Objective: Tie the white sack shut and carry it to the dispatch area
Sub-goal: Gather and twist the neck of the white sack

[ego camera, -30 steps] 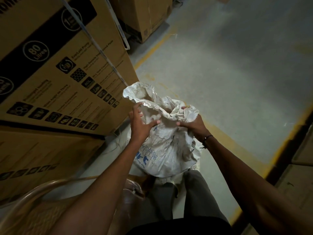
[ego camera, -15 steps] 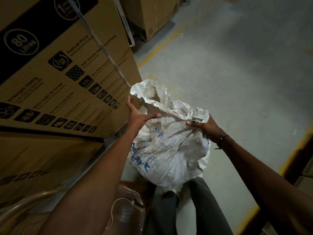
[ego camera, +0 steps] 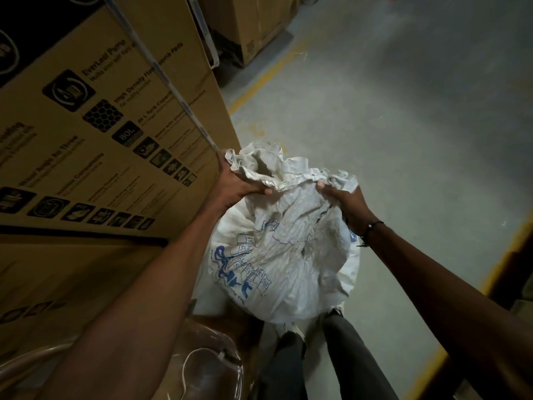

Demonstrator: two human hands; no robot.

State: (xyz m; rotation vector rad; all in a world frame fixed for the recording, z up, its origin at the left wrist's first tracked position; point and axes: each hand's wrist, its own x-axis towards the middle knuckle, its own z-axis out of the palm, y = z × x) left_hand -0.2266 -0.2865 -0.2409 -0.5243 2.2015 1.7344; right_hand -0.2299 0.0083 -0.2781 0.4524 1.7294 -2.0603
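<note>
A crumpled white sack [ego camera: 285, 255] with blue print stands on the floor in front of my legs, bulging with its contents. Its mouth [ego camera: 265, 163] gapes open at the top left. My left hand [ego camera: 233, 183] grips the left side of the rim, thumb over the bunched fabric. My right hand [ego camera: 346, 203] grips the right side of the rim, with a dark band on its wrist. The two hands are about a hand's width apart along the gathered edge.
Tall printed cardboard cartons [ego camera: 101, 125] with a strap rise close on my left. More cartons [ego camera: 253, 21] stand at the back. Grey concrete floor [ego camera: 403, 111] with yellow lines [ego camera: 268, 73] stretches ahead and right. Clear plastic wrap [ego camera: 207, 365] lies by my left leg.
Both hands have shifted up to the sack's rim and closed tighter on it, spreading slightly apart. The sack has been pulled up and sits taller.
</note>
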